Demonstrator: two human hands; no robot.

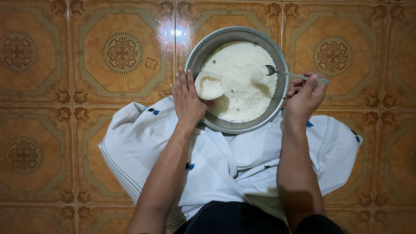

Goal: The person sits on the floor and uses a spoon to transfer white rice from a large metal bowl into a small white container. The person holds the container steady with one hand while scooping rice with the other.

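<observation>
Seen from above, a wide round metal bowl with a beaded rim [195, 56] sits on a floor of glossy orange and brown patterned tiles [121, 52], its near edge resting on a white cloth with small blue motifs [216, 160] spread over the person's lap. The bowl is nearly full of pale, crumbly white grain [242, 86].

The left hand [187, 100] lies at the bowl's near-left rim, its grip closed around a small white cup [209, 85] tilted into the bowl and partly filled with the grain. The right hand [304, 96] is just outside the bowl's right rim, pinching the handle of a metal spoon [294, 76] whose head reaches over the grain.

Most of the grain seems untouched, with only a shallow hollow by the cup. No packages, labels or signs are visible.
</observation>
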